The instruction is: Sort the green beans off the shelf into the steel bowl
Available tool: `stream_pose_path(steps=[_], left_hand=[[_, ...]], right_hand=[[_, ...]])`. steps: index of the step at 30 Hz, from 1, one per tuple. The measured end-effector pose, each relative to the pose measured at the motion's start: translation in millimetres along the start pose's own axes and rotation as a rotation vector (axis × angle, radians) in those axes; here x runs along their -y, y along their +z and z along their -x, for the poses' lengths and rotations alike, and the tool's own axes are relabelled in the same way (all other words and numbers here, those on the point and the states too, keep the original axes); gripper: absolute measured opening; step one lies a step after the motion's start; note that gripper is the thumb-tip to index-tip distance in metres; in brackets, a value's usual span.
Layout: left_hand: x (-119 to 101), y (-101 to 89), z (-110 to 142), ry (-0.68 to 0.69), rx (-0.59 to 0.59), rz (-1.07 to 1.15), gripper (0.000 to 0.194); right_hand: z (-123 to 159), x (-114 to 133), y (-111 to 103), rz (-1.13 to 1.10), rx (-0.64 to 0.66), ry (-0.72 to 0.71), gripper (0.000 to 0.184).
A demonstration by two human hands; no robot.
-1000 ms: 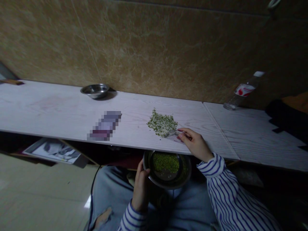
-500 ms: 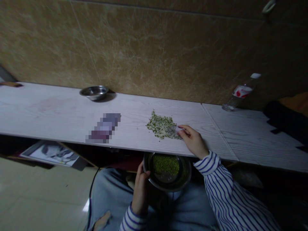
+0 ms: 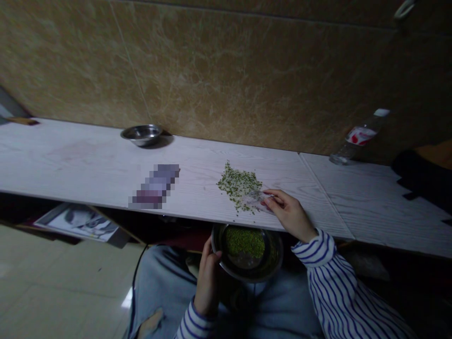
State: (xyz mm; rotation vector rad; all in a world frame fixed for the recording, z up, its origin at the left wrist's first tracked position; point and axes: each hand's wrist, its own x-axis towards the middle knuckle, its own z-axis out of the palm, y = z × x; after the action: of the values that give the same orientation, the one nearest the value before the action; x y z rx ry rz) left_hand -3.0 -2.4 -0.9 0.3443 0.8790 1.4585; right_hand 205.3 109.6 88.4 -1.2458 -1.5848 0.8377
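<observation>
My left hand (image 3: 207,278) grips the rim of a metal bowl (image 3: 271,266) held below the table edge over my lap; small green beans lie inside it. My right hand (image 3: 288,213) rests on the white wooden table (image 3: 70,160), fingers pinched on a small clear flat piece (image 3: 254,200) pressed against the near side of a pile of green beans (image 3: 238,183). A few beans trail toward the table edge.
A second, smaller metal bowl (image 3: 141,134) sits by the tiled wall at the back. A blurred-out flat object (image 3: 154,186) lies left of the pile. A plastic bottle (image 3: 356,139) leans at the back right, dark cloth (image 3: 420,176) beyond it. A magazine (image 3: 79,221) lies under the table.
My right hand has drawn the clear piece back toward the table edge, dragging some beans with it. The left hand and bowl have stayed in place.
</observation>
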Motion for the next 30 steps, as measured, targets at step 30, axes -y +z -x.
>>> stream_pose_path(steps=[30], left_hand=[[-3.2, 1.8, 0.1, 0.005, 0.013, 0.034, 0.048]], right_hand=[[13.5, 18.8, 24.2, 0.196, 0.121, -0.068, 0.026]])
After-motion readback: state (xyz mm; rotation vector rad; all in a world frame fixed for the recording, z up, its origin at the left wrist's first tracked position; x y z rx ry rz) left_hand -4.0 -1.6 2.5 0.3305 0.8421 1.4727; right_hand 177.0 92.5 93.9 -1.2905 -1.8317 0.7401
